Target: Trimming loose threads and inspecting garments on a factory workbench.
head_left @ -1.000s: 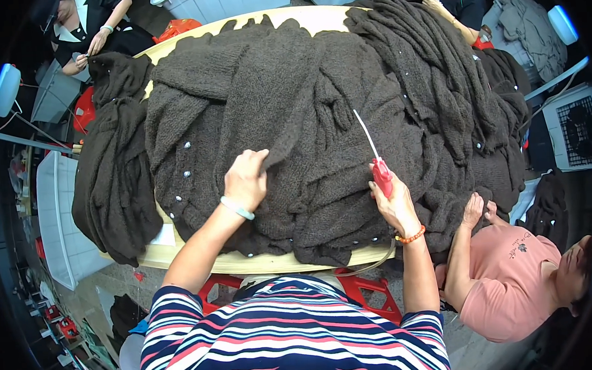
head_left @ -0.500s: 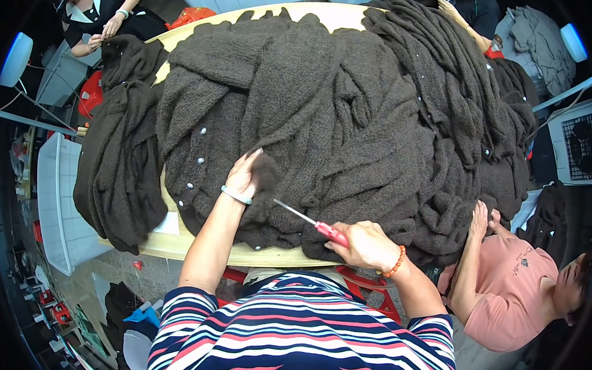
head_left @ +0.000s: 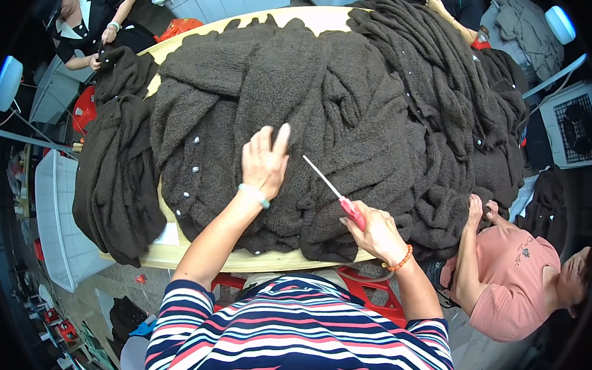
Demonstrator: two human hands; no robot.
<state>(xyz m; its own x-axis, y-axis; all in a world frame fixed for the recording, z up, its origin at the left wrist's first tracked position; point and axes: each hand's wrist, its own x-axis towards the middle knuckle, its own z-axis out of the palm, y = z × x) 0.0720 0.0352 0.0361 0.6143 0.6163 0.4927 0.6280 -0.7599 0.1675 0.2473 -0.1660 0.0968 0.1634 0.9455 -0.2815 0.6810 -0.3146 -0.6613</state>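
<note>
At the far left a white plastic bin (head_left: 58, 221) is standing beside the pale wooden table (head_left: 304, 20), and at the upper left a co-worker in black is fingering the top of a dark brown knit bundle (head_left: 118, 177) that is lying along the table's left end. A white sheet of paper (head_left: 167, 234) is showing next to that bundle, at the near edge. The main heap of dark brown knit garments (head_left: 368, 148) is covering the middle of the table, with a row of pale, shiny buttons (head_left: 195, 169) running down its left part. The left hand (head_left: 265, 161) is reaching over this heap, palm down, fingers extended and slightly parted, gripping nothing; whether it is touching the knit I cannot tell. Just to its right, the red-handled tool (head_left: 352, 213) is pointing its thin metal shaft up and leftward above the garments. The right hand (head_left: 378, 237) is closing around the handle, near the table's front edge. Farther right, a co-worker in a pink T-shirt (head_left: 512, 277) is resting both hands at the heap's edge.
</note>
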